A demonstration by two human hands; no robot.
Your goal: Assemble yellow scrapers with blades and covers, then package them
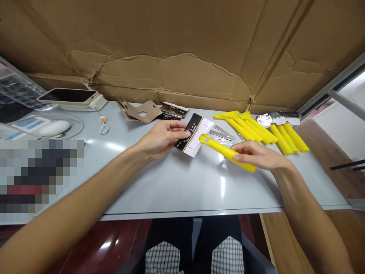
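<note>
Plainly, both hands are busy over the table (171, 196), with 12 o'clock taken as straight away from the person and all directions read from the card. The left hand (161, 139) has a narrow pinch on a black-and-white printed card (196, 137), thumb on its face, coming in from 9 o'clock. The right hand (255, 154), between 3 and 4 o'clock, is closed around a yellow handle (225, 152), thumb along the near side. That handle slants from the card toward 4 o'clock, and its slotted tip meets the white end of the card; whether the tip goes through it, I cannot tell.

Just beyond the handle, at 3 o'clock, lie some flat metal strips (224, 132). Farther out at 3 o'clock rests a row of yellow handles (249, 127), and past it a group of carded handles (289, 139), printed cards at their far ends. Folded brown card (146, 112) lies at 10 o'clock, with a stack of printed cards (173, 110) beside it at 11. A phone (68, 96) lies well apart, between 9 and 10 o'clock. Cardboard (182, 34) stands along the far edge at 12.
</note>
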